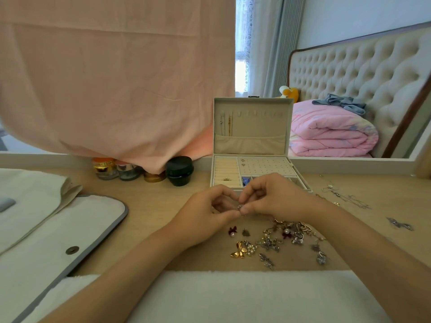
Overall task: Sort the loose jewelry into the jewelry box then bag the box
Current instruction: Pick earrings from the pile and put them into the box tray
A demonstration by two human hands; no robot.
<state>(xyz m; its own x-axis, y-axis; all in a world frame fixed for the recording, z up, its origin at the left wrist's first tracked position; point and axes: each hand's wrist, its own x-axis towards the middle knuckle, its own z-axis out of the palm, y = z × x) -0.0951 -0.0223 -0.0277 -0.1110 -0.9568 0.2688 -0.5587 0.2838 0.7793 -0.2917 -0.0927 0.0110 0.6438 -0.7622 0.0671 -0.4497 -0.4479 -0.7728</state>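
Both hands, left hand [207, 215] and right hand [270, 197], pinched one small piece [239, 207] before the open jewelry box [251, 145], few slots filled; most loose jewelry [279, 238] lay on desk [149, 206], bag [46, 229] left, unused.

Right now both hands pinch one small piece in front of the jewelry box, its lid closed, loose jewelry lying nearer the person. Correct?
No: the head view shows the lid standing open. The rest holds: left hand and right hand pinch one small piece in front of the jewelry box, loose jewelry lying nearer the person.
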